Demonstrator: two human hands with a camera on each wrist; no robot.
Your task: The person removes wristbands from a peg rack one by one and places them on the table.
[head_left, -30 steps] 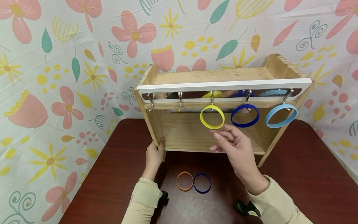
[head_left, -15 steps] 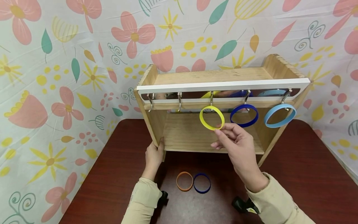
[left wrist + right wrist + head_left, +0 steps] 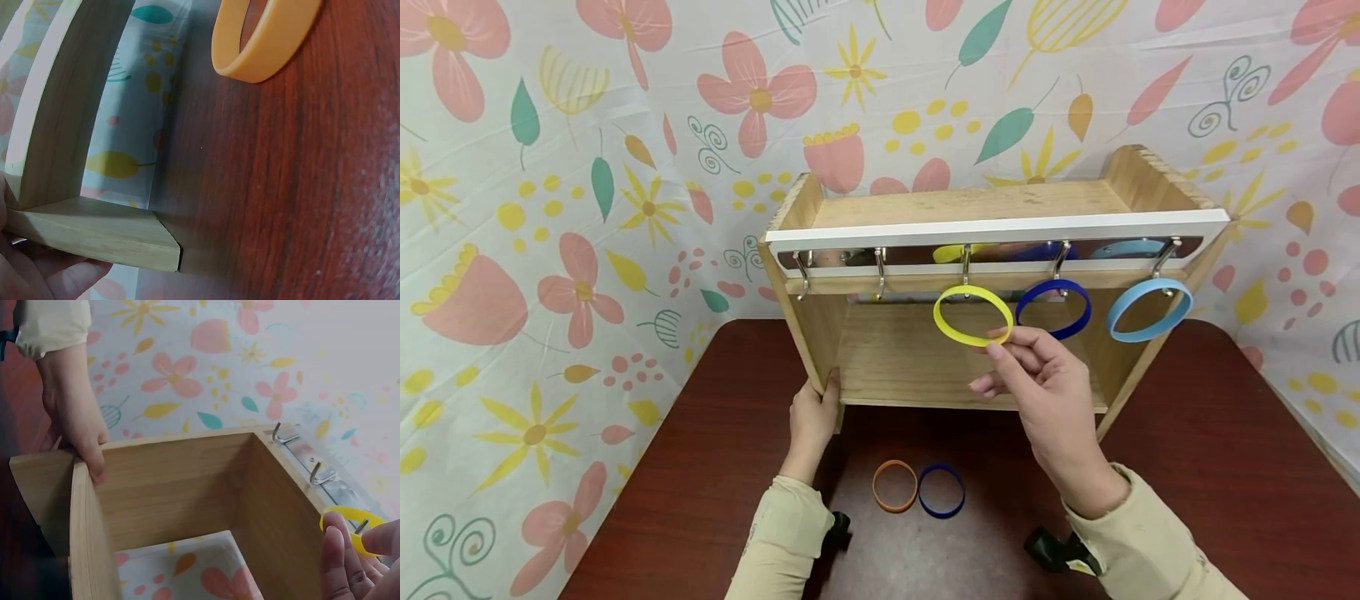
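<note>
My right hand (image 3: 1048,383) pinches the lower right edge of a yellow wristband (image 3: 951,330) between thumb and fingers. The band's upper edge overlaps the middle hook (image 3: 966,265) of the rack; in the right wrist view the hook's tip shows inside the yellow loop (image 3: 375,520). A dark blue wristband (image 3: 1030,293) and a light blue wristband (image 3: 1150,335) hang on the two hooks to the right. My left hand (image 3: 811,421) grips the lower left side of the wooden shelf (image 3: 895,358), fingers wrapped behind its board (image 3: 94,234).
An orange wristband (image 3: 876,492) and another dark blue wristband (image 3: 961,493) lie on the reddish-brown table (image 3: 677,500) in front of the shelf. Two bare hooks (image 3: 881,273) stand on the rack's left part. A floral cloth (image 3: 647,167) hangs behind.
My right thumb and fingers have closed on the yellow wristband, which now tilts and is drawn slightly right at its lower edge. My left hand stays on the shelf.
</note>
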